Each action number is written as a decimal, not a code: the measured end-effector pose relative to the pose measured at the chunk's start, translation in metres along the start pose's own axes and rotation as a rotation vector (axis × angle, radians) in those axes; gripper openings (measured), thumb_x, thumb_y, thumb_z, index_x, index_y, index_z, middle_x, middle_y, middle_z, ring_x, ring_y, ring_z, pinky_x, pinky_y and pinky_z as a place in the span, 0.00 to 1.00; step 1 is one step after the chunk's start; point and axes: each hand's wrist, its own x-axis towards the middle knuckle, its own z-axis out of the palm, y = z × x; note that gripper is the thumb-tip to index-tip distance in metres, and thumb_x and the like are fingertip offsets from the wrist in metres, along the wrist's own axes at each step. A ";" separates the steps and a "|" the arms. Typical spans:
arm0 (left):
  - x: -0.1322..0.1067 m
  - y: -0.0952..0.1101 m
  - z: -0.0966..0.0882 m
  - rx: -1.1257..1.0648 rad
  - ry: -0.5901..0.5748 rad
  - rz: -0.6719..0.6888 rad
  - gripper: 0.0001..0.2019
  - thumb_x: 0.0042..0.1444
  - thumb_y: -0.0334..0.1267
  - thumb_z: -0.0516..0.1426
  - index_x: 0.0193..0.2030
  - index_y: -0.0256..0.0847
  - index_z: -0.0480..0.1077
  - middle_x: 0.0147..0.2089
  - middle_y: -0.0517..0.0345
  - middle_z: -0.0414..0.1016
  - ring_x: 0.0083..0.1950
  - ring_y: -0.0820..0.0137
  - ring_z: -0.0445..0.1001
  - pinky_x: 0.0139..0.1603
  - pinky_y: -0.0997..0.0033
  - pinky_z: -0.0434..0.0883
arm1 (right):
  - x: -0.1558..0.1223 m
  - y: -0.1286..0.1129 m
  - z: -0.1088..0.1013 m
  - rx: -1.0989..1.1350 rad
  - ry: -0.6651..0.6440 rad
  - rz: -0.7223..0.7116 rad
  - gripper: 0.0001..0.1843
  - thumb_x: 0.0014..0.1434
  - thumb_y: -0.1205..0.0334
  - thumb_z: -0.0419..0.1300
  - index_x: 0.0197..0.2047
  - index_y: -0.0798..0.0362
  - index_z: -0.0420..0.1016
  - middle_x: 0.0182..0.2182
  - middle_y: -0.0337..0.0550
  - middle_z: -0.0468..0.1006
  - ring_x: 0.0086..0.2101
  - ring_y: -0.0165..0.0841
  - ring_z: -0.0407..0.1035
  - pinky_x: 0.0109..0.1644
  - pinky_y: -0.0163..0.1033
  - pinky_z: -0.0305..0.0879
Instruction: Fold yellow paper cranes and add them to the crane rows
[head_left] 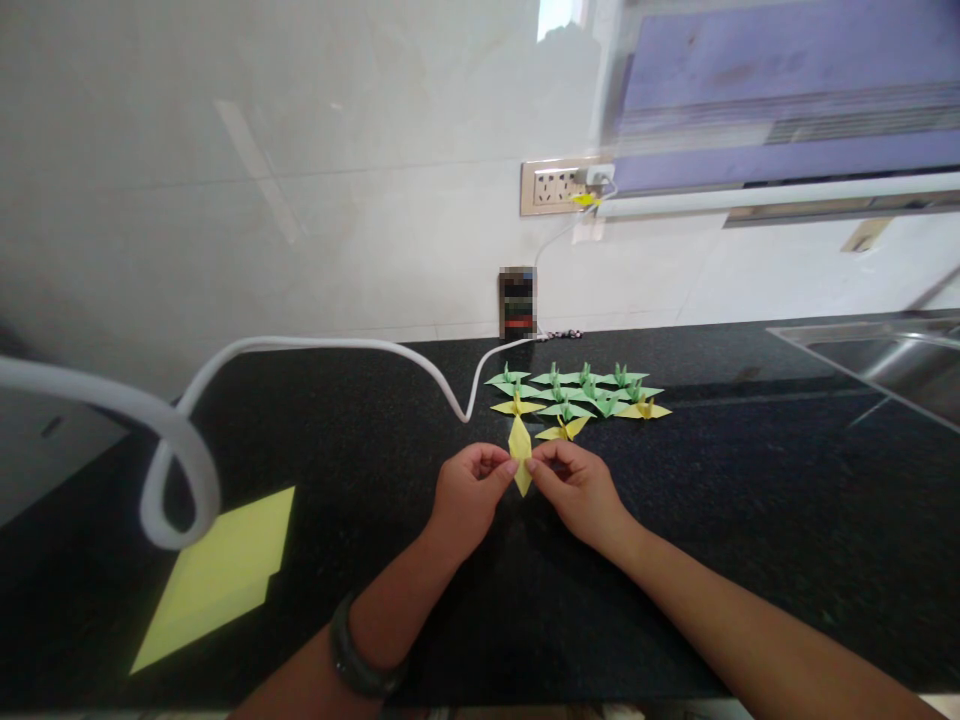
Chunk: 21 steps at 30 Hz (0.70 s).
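Observation:
Between my two hands is a folded yellow origami paper [520,440], a narrow diamond held upright above the counter. My left hand [471,490] pinches its left edge between thumb and fingers. On the opposite edge, my right hand [579,490] grips it the same way. Just beyond the hands stand several green paper cranes [566,410] in rows. Yellow paper cranes sit at the near side of the group: one at the left [517,405], one in front [564,429] and one at the right [645,409].
Yellow paper sheets [217,570] lie on the black counter [360,440] at the left. A thick white cable [337,343] loops across the left side. Against the wall leans a phone-like device [517,302], blurred out, below a socket panel [555,187]. A sink [900,360] is at the right.

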 end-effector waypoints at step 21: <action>-0.008 0.010 0.000 0.541 0.013 0.249 0.09 0.50 0.37 0.51 0.27 0.38 0.71 0.26 0.58 0.72 0.29 0.73 0.68 0.30 0.76 0.63 | -0.005 -0.005 0.003 -0.346 0.038 -0.282 0.06 0.53 0.67 0.52 0.29 0.54 0.71 0.26 0.42 0.71 0.28 0.29 0.65 0.34 0.34 0.63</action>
